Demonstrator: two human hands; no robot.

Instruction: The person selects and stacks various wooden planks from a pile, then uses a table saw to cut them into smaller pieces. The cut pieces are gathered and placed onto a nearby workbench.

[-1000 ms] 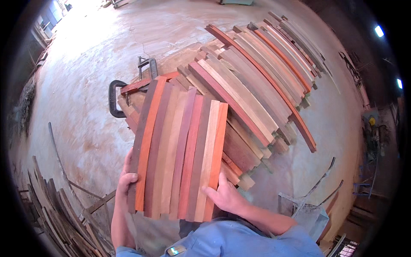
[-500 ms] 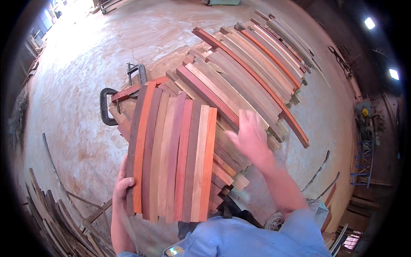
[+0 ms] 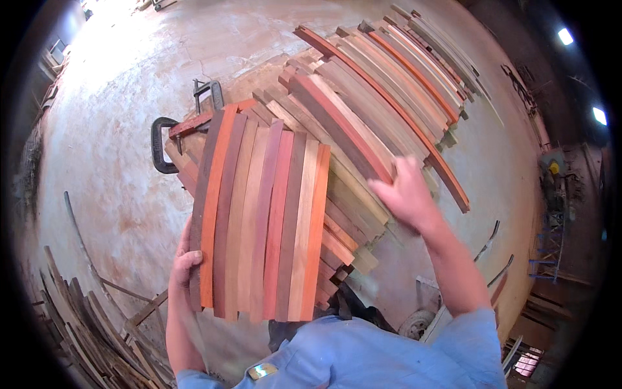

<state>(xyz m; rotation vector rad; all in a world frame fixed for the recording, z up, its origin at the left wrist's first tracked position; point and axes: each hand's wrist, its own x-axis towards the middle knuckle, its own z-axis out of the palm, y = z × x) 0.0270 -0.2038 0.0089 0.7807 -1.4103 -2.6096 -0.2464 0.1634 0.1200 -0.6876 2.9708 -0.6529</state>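
Note:
A row of long wooden strips [image 3: 262,220] in dark brown, orange, red and pale tan lies side by side in front of me. My left hand [image 3: 184,262] closes round the left edge of this row, thumb on top of the dark outer strip and fingers hidden behind it. Farther right, my right hand [image 3: 409,198] is slightly blurred and grips the near end of a red wooden strip [image 3: 369,150]. Its thumb lies on one side and its fingers on the other. A dark brown strip [image 3: 330,111] and a pale strip [image 3: 346,110] run alongside the red one.
More strips [image 3: 402,78] spread across the boards toward the far right, with one long red-orange strip [image 3: 447,185] jutting out nearest me. Black clamps [image 3: 163,146] hold a red bar at the left. Scrap wood [image 3: 84,318] leans at the lower left, and a wheel [image 3: 416,324] stands low right.
My right hand has moved right, and the red strip beside it has shifted right too. A dark strip now shows next to it. My left hand keeps its hold on the row.

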